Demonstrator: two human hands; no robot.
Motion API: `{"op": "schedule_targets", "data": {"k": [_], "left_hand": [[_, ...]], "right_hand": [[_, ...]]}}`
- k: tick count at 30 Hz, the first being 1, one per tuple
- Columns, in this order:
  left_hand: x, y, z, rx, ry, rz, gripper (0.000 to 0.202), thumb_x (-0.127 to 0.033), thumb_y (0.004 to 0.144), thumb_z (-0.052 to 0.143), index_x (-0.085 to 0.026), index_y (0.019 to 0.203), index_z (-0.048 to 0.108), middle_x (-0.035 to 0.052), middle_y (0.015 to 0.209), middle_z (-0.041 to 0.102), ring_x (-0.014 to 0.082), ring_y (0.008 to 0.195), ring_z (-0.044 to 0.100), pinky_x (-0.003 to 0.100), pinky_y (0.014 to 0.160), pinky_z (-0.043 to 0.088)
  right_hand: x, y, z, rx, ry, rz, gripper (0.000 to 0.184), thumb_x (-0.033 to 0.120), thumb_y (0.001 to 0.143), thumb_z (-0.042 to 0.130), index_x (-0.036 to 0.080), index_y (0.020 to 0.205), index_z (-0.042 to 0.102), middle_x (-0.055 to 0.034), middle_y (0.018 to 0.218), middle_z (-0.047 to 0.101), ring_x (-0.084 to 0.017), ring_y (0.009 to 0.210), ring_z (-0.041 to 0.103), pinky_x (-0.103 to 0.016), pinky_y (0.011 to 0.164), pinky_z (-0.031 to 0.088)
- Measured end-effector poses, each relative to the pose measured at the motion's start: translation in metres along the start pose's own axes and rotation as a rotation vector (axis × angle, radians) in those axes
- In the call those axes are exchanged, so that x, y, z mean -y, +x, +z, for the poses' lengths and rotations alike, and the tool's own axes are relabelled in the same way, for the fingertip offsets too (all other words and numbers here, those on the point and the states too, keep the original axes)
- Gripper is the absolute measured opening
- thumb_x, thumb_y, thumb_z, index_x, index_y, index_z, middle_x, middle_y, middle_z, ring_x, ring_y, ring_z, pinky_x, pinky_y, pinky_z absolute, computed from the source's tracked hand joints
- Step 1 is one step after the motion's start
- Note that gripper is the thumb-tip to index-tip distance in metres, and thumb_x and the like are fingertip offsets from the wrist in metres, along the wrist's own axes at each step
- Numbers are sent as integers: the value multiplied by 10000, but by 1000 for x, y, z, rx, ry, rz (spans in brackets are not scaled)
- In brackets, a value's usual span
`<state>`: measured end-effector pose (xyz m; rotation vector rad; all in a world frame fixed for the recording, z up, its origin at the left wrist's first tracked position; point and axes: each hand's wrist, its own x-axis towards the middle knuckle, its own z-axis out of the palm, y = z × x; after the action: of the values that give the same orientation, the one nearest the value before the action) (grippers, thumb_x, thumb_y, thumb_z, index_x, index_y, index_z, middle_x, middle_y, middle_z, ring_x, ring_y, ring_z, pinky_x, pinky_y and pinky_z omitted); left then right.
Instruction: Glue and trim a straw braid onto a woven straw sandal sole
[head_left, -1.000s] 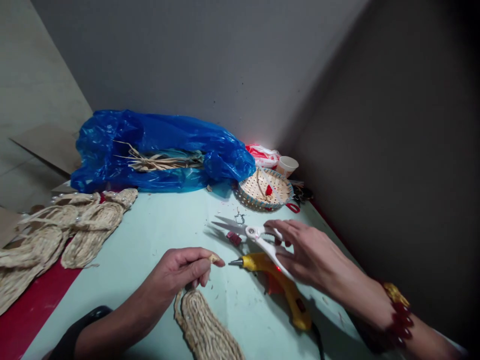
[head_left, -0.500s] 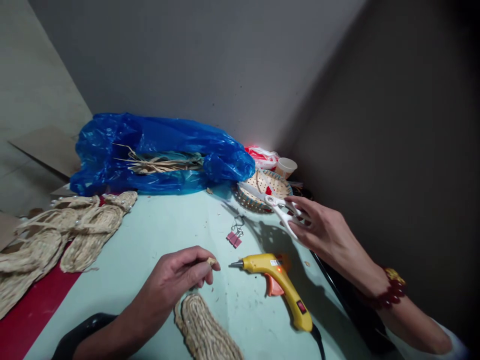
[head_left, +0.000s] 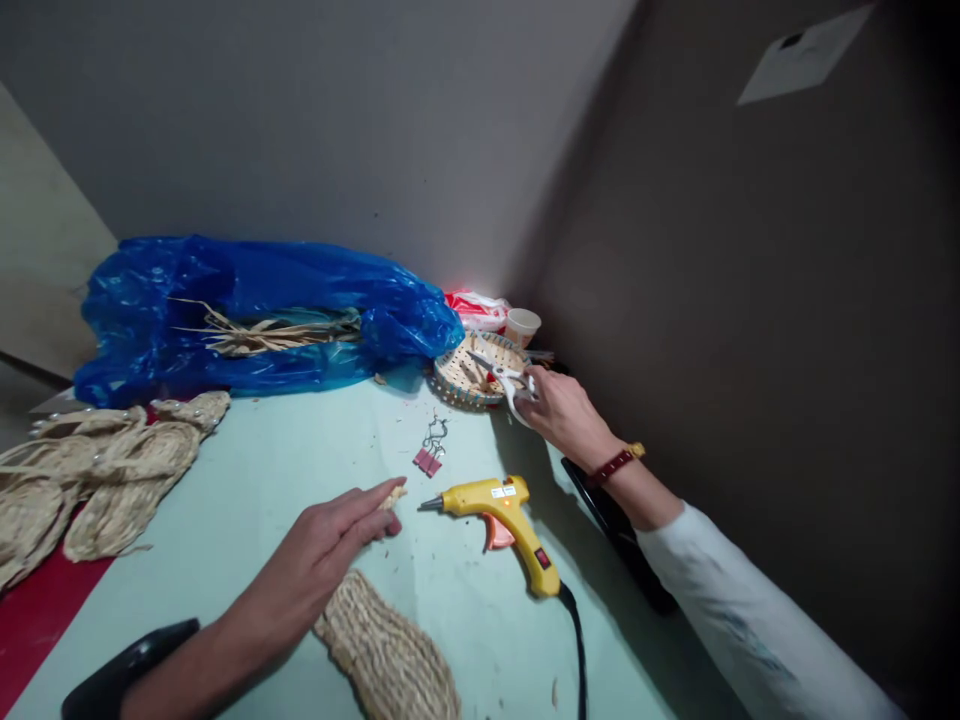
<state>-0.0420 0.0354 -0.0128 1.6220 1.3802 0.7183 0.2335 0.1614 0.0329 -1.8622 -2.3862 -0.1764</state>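
Note:
My right hand (head_left: pixel 566 410) grips white-handled scissors (head_left: pixel 513 388) by the loops, with the blades over a round woven basket (head_left: pixel 465 390). Between the thumb and fingers of my left hand (head_left: pixel 337 535) is a small pale piece of straw (head_left: pixel 391 497). Below that hand lies a braided straw sole (head_left: pixel 390 650), partly cut off by the bottom edge. A yellow hot glue gun (head_left: pixel 514 510) rests on its side to the right of my left hand, its nozzle pointing left.
A blue plastic bag (head_left: pixel 300 270) with dry straw strips (head_left: pixel 255 335) lies along the wall. Finished straw sandals (head_left: pixel 142 470) sit on the left. Pink binder clips (head_left: pixel 427 461) lie mid-table. A cup (head_left: pixel 523 326) stands behind the basket; a black cord (head_left: pixel 579 640) trails from the glue gun.
My right hand has carried the scissors away from me, down closer to the basket. The view has shifted to the right. My left hand still pinches the straw piece.

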Motion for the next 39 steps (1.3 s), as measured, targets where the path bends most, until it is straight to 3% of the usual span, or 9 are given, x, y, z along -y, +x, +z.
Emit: {"op": "schedule_targets", "data": {"k": [5, 10, 15, 21, 23, 25, 30, 34, 39], "left_hand": [[2, -8, -9, -61, 94, -32, 536, -463, 953, 463, -230, 1434, 496, 98, 1212, 721, 282, 1161, 597, 446, 1053, 387], [8, -21, -19, -137, 187, -83, 595, -461, 909, 513, -219, 1450, 465, 116, 1282, 674, 294, 1156, 605, 443, 1032, 411], [6, -40, -29, -269, 309, -143, 588, -491, 878, 494, -160, 1364, 510, 112, 1120, 699, 291, 993, 644, 373, 884, 453], [0, -71, -22, -261, 420, -217, 328, -549, 862, 542, -235, 922, 614, 25, 730, 650, 273, 710, 600, 362, 674, 366], [-3, -76, -13, -217, 388, -210, 307, -534, 852, 577, -240, 923, 630, 11, 725, 657, 262, 711, 610, 349, 671, 368], [-5, -77, -4, -208, 345, -199, 294, -498, 837, 613, -232, 959, 640, 2, 723, 658, 252, 705, 611, 342, 667, 370], [0, -74, 7, -250, 140, -188, 302, -427, 801, 658, -228, 1027, 632, -17, 705, 643, 221, 662, 596, 330, 648, 401], [5, -69, 8, -302, -172, -178, 429, -447, 739, 688, -206, 1082, 598, 27, 846, 667, 215, 734, 615, 323, 670, 476], [-4, -61, 8, -471, -486, -169, 504, -430, 729, 755, -186, 1128, 567, -6, 813, 623, 140, 639, 565, 255, 599, 457]], "right_hand": [[11, 18, 8, 4, -124, -5, 275, 324, 957, 623, 136, 1157, 621, -95, 1160, 649, -236, 1009, 652, -436, 860, 547], [13, 12, -1, -58, -191, -14, 281, 337, 955, 616, 151, 1165, 616, -94, 1212, 622, -264, 1093, 609, -486, 929, 496], [21, -36, -24, -42, -116, -89, 202, 266, 975, 558, 138, 1123, 611, -85, 1101, 641, -243, 1001, 621, -433, 873, 495], [48, -121, -32, 153, 141, -314, 218, 230, 997, 441, 140, 988, 639, -110, 930, 653, -216, 826, 626, -310, 751, 488], [67, -144, -29, 219, 224, -410, 230, 341, 955, 537, 144, 1013, 640, -101, 969, 662, -235, 883, 622, -325, 804, 502], [87, -161, -21, 255, 298, -464, 468, 500, 876, 625, 128, 1160, 608, -105, 969, 671, -287, 919, 608, -401, 844, 510], [114, -174, 0, 341, 627, -434, 770, 193, 758, 690, 47, 1450, 386, -239, 1236, 584, -401, 1111, 530, -581, 975, 414], [109, -166, 2, 324, 807, -327, 613, 100, 784, 611, 109, 1379, 466, -160, 1183, 621, -296, 1061, 592, -428, 932, 476], [109, -156, 0, 269, 1050, -179, 197, 227, 832, 602, 191, 1026, 587, -50, 936, 657, -214, 847, 620, -320, 742, 507]]}}
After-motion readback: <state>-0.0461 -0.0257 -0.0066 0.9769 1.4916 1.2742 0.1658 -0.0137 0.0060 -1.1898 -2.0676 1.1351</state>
